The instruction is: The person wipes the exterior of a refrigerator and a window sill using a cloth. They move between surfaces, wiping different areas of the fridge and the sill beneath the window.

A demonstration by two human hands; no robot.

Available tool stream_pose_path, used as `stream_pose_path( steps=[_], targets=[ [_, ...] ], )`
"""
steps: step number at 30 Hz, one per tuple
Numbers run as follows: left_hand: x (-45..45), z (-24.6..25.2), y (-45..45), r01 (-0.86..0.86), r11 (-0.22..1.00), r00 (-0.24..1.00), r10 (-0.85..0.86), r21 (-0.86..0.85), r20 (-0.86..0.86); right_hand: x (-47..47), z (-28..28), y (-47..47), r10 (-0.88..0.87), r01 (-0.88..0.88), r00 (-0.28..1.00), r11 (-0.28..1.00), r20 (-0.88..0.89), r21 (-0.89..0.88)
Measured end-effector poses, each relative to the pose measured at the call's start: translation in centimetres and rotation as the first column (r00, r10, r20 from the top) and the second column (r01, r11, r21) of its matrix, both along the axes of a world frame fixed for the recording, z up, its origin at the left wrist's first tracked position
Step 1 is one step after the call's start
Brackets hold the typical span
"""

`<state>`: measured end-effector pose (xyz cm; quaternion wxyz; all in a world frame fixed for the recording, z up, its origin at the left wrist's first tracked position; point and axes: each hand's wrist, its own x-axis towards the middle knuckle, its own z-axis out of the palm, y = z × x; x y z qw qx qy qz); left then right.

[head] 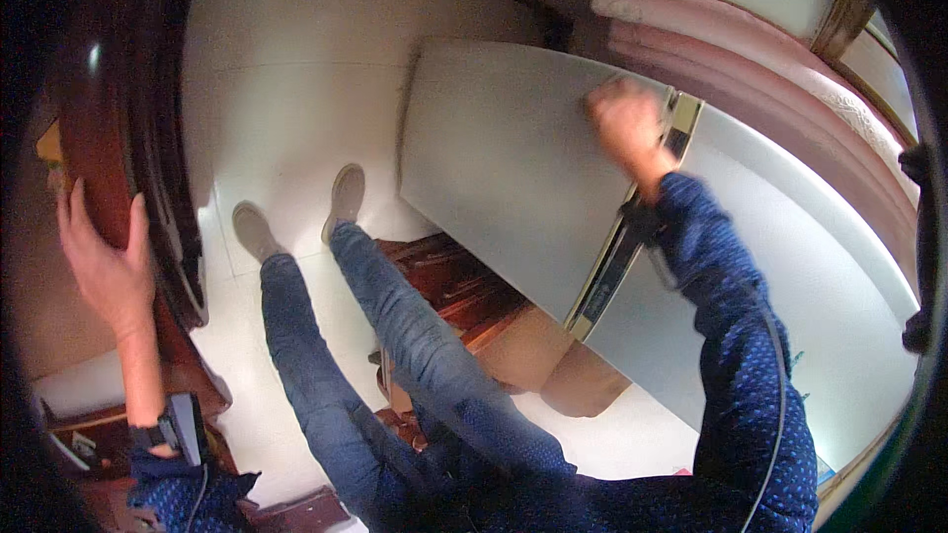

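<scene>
My left hand [111,263] rests on the dark red-brown polished wooden furniture [92,141] at the left, fingers and thumb spread apart. A dark device is strapped to that wrist. At the right, my right hand [629,122] is blurred and its fingers look curled. It is at the pale grey front of what looks like a refrigerator [503,163], beside the black and gold strip [603,289] between its two panels. Whether the fingers grip anything there cannot be told.
My feet stand on the pale tiled floor [244,118] between the furniture and the appliance. Dark wooden furniture [459,289] and a brown box-like piece [585,377] stand by the appliance's lower edge. Pink cloth [770,66] hangs beyond it, near a wooden frame [844,11].
</scene>
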<state>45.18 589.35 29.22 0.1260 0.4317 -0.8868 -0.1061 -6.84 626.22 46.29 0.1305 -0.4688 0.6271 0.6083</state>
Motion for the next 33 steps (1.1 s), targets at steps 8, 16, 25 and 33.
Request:
stream_pose_path(
  steps=[8, 16, 25, 33],
  targets=[
    [0.0, 0.5, 0.5, -0.03, 0.999, 0.999, 0.031, -0.018, 0.029, 6.2, -1.8, 8.3, 0.092, -0.057, 0.988, 0.965, 0.126, -0.256],
    [-0.1, 2.3, 0.4, -0.012, 1.0, 0.998, 0.01, 0.021, 0.066, 32.1, 6.0, 18.8, -0.831, 0.697, 0.498, 0.553, 0.247, 0.456],
    [5.8, 10.6, 8.2, 0.008, 0.95, 1.0, -0.006, 0.311, -0.01, 34.8, 13.5, 23.6, -0.817, 0.949, 0.28, 0.313, 0.504, -0.019],
    [29.0, 11.0, 21.5, -0.312, 0.401, 0.942, 0.012, 0.861, 0.336, 33.7, 17.2, 20.6, -0.329, 0.766, 0.641, 0.219, 0.693, -0.605]
  ],
)
